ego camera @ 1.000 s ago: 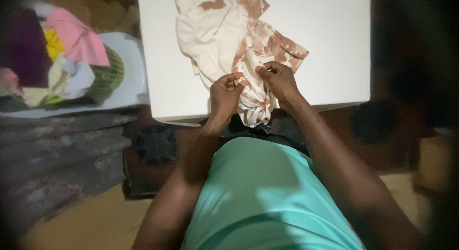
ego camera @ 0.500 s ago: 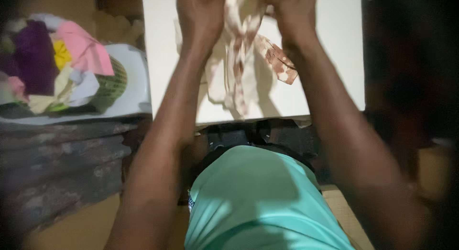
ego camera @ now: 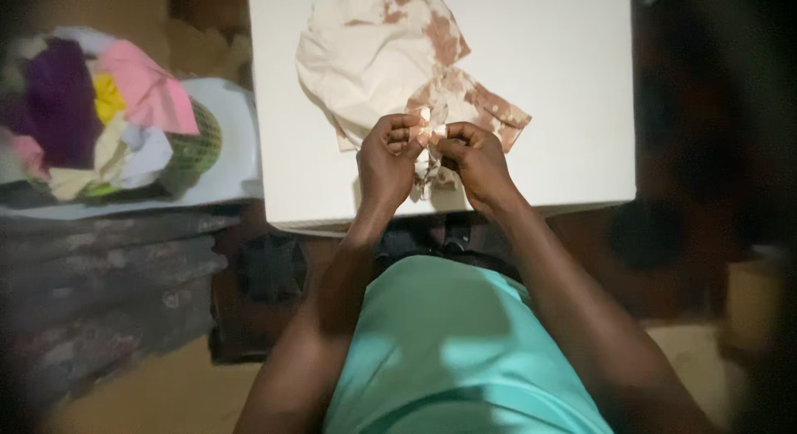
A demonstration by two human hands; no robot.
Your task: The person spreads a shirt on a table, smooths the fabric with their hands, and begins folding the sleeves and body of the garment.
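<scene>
A cream cloth with brown patches (ego camera: 390, 60) lies crumpled on a white table (ego camera: 564, 85). My left hand (ego camera: 387, 158) and my right hand (ego camera: 473, 158) are close together at the cloth's near edge. Each hand pinches a bit of that edge between fingers and thumb. The rest of the cloth spreads away from my hands toward the table's far side. My arms reach up from a teal garment (ego camera: 448, 351) at the bottom of the view.
To the left a white surface (ego camera: 224, 160) carries a heap of coloured clothes (ego camera: 100, 110) in purple, pink, yellow and green. Dark patterned fabric (ego camera: 100, 276) lies below it. A tan floor (ego camera: 166, 392) shows at the lower left.
My hands, raised over the far part of the table half a second ago, have come back down to the near edge. The cloth has dropped from stretched out to crumpled.
</scene>
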